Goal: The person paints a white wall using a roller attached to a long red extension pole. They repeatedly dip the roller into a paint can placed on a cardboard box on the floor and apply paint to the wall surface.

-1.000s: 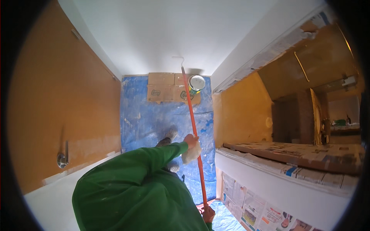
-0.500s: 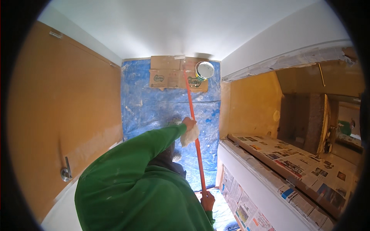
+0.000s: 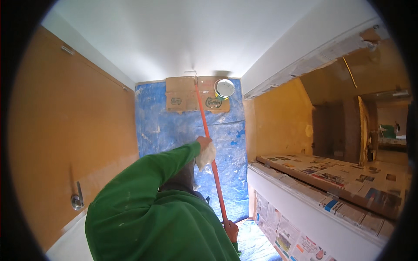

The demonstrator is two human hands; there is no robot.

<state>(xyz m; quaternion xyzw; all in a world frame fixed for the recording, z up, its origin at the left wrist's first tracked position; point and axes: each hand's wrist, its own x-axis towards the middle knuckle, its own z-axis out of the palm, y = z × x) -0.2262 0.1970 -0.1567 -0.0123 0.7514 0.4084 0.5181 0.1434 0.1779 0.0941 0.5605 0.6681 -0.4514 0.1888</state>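
Observation:
An orange extension pole (image 3: 214,167) slants from low right to the far wall, with a paint roller (image 3: 190,72) at its far end, by the foot of the white wall. Closed around the pole's middle is my left hand (image 3: 203,142); a whitish rag (image 3: 206,156) hangs under it, partly in front of the pole. Further down, near the pole's lower end, my right hand (image 3: 231,230) is wrapped round it. A white paint bucket (image 3: 224,88), holding white paint, stands on the cardboard (image 3: 180,93) to the right of the roller.
Blue plastic sheeting (image 3: 152,135) covers the floor. A brown door (image 3: 74,130) with a metal lever handle is on the left. To the right, a white half-wall (image 3: 300,202) carries newspaper (image 3: 344,174) on its ledge, beside an opening to another space.
The roller and the pole's far end have shifted left along the wall's foot, and both hands have moved slightly left with the pole. The view has tilted, so the floor sits lower.

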